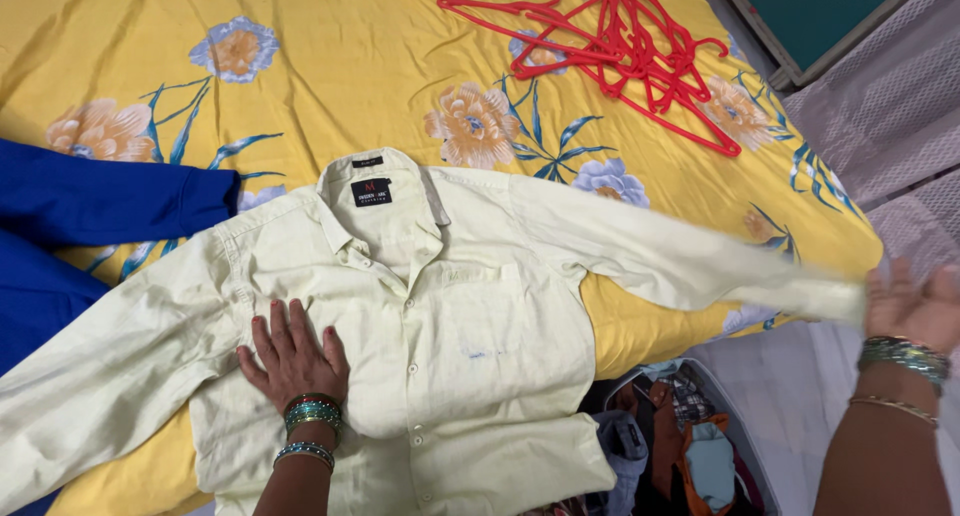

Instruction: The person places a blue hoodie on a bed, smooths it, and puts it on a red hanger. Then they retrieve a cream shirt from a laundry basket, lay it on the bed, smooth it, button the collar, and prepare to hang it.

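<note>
mostly, yellow floral bedspread (330, 66) fills the room, beside pale floor (800, 406).

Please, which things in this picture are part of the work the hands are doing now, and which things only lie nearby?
In use:
- pale green button-up cotton shirt, spread on the bed
- left hand, flat on the shirt's front
- right hand, at the cuff of the stretched sleeve

Lying about:
- tangled red plastic hangers
- dark blue garment
- yellow floral bedsheet
- open bag of mixed clothes
</note>
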